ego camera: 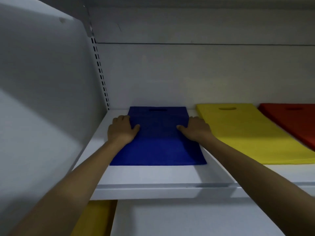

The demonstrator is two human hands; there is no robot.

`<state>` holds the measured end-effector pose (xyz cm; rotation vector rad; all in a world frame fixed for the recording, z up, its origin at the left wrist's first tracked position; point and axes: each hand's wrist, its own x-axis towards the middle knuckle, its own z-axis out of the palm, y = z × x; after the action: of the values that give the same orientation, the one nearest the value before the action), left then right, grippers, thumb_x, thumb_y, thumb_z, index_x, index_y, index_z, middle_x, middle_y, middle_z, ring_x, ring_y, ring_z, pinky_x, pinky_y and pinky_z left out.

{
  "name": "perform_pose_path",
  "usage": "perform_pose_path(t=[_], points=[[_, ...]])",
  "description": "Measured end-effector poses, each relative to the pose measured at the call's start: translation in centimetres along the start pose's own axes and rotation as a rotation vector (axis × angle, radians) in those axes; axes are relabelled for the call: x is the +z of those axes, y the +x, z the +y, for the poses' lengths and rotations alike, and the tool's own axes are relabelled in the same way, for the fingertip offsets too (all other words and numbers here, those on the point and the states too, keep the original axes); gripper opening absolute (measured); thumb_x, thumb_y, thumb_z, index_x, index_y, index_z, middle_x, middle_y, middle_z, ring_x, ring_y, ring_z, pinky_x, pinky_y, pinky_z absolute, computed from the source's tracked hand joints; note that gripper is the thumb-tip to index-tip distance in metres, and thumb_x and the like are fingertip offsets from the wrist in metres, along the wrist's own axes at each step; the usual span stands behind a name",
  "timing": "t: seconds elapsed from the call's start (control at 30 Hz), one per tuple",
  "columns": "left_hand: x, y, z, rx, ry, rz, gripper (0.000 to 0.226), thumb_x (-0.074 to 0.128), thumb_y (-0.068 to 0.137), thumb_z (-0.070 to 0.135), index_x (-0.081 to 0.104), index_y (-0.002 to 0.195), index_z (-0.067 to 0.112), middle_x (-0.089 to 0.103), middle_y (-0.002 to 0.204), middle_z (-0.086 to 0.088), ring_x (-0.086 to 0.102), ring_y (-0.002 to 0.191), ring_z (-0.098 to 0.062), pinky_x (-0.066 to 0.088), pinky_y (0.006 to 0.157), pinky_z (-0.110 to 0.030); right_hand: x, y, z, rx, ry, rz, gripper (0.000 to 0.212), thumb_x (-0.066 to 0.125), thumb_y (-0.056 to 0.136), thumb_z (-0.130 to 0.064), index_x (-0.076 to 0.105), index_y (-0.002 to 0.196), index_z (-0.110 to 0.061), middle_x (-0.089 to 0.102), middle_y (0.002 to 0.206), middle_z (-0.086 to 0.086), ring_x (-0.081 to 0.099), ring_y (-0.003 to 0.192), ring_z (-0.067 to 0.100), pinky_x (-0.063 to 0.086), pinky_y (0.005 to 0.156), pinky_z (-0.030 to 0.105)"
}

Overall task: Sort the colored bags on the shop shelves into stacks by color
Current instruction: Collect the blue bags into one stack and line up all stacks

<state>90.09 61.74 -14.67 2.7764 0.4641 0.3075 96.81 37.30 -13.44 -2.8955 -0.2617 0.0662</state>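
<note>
On the upper shelf (153,176), at the two long sides of the blue stack (158,147), the fingers (120,118) of the left hand (121,131) curl down over the left edge while its thumb lies flat on the top bag; the fingers (196,118) of the right hand (196,129) grip the right edge the same way, thumb pointing inward. Both hands clasp the pile from opposite sides, which looks like squaring thin, floppy bags into line or bracing them for a small shift; whether the pile is lifted at all I cannot tell.

The blue stack lies flat at the left end of the shelf, its handle slot toward the back wall (187,74) and its near edge short of the shelf's front lip. A strip of bare shelf separates it from the yellow stack (252,133) on the right; beyond that the red stack (293,120) runs out of view. All three have their slots turned to the back, so this shelf seems largely sorted.

Under the front lip, more yellow bags (95,217) show on a lower shelf, probably yet to be dealt with. The shelving is smooth white board; a slotted upright (100,70) stands in the corner where the back wall meets the side panel (42,99); the light is dim.
</note>
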Motion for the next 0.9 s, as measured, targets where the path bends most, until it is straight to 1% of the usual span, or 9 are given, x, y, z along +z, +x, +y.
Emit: perform_pose_path(t=[0.07,0.17,0.33,0.43,0.53,0.63,0.7,0.8,0.9], points=[[0.2,0.0,-0.1,-0.062,0.018,-0.001,0.062,0.042,0.092,0.058,0.043,0.135,0.014,0.044,0.138,-0.008,0.039,0.125,-0.027,0.039,0.094,-0.036,0.3,-0.3,-0.2,0.000,-0.061,0.011,0.068,0.031,0.094,-0.062,0.048,0.132,-0.008,0.042,0.141,0.014,0.042,0.125,0.030,0.039,0.102,0.039],[0.4,0.0,-0.1,-0.073,0.024,-0.001,0.061,0.040,0.092,0.059,0.048,0.130,0.012,0.045,0.138,-0.009,0.039,0.124,-0.028,0.038,0.094,-0.035,0.2,-0.4,-0.4,-0.031,-0.144,0.024,0.066,0.025,0.097,-0.059,0.053,0.125,-0.006,0.042,0.139,0.015,0.042,0.124,0.031,0.038,0.099,0.038],[0.5,-0.1,-0.3,-0.059,-0.061,0.045,0.064,0.046,0.091,0.055,0.038,0.140,0.016,0.047,0.137,-0.008,0.041,0.124,-0.027,0.040,0.094,-0.036,-0.4,-0.5,-1.2,-0.039,-0.269,0.093,0.060,0.028,0.097,-0.058,0.059,0.117,-0.011,0.043,0.137,0.013,0.039,0.126,0.029,0.034,0.100,0.038],[0.4,-0.3,-0.3,-0.033,-0.110,0.076,0.063,0.050,0.091,0.050,0.034,0.143,0.018,0.047,0.138,-0.006,0.042,0.124,-0.025,0.040,0.094,-0.036,-0.6,-0.9,-1.4,-0.015,-0.275,0.124,0.057,0.031,0.095,-0.061,0.058,0.119,-0.017,0.050,0.132,0.008,0.047,0.120,0.026,0.034,0.096,0.036],[0.4,-0.3,-0.2,-0.014,-0.148,0.102,0.063,0.053,0.090,0.047,0.033,0.143,0.020,0.048,0.138,-0.005,0.044,0.123,-0.025,0.041,0.094,-0.037,-0.7,-1.2,-1.0,0.023,-0.053,0.098,0.057,0.044,0.092,-0.060,0.047,0.133,-0.020,0.054,0.131,0.003,0.053,0.116,0.023,0.040,0.089,0.033],[0.4,-0.3,-0.3,-0.110,-0.099,0.124,0.071,0.055,0.087,0.054,0.030,0.144,0.020,0.047,0.138,-0.009,0.040,0.127,-0.029,0.036,0.098,-0.039,-0.8,-1.7,-0.8,0.144,0.279,0.095,0.072,0.062,0.086,-0.052,0.036,0.139,-0.012,0.052,0.133,0.007,0.054,0.116,0.026,0.044,0.086,0.033],[0.4,-0.1,-0.6,-0.168,-0.124,0.104,0.075,0.056,0.085,0.057,0.028,0.144,0.020,0.049,0.136,-0.009,0.040,0.127,-0.029,0.033,0.100,-0.040,-0.4,-1.8,-1.0,0.173,0.419,0.133,0.078,0.068,0.085,-0.043,0.030,0.144,-0.008,0.049,0.138,0.010,0.051,0.121,0.028,0.043,0.092,0.034],[0.9,0.3,-1.1,-0.124,-0.209,0.074,0.074,0.057,0.085,0.055,0.028,0.144,0.023,0.052,0.135,-0.005,0.046,0.124,-0.027,0.035,0.101,-0.040,0.8,-1.9,-1.1,0.088,0.496,0.284,0.079,0.065,0.089,-0.027,0.018,0.150,-0.009,0.038,0.149,0.010,0.040,0.133,0.028,0.033,0.111,0.040],[1.0,0.5,-1.3,-0.116,-0.260,0.073,0.076,0.060,0.084,0.054,0.028,0.145,0.021,0.051,0.137,-0.005,0.045,0.125,-0.026,0.037,0.103,-0.042,1.3,-2.2,-1.4,-0.048,0.480,0.474,0.067,0.057,0.093,-0.015,0.022,0.150,-0.009,0.039,0.148,0.011,0.039,0.135,0.028,0.029,0.113,0.044]])
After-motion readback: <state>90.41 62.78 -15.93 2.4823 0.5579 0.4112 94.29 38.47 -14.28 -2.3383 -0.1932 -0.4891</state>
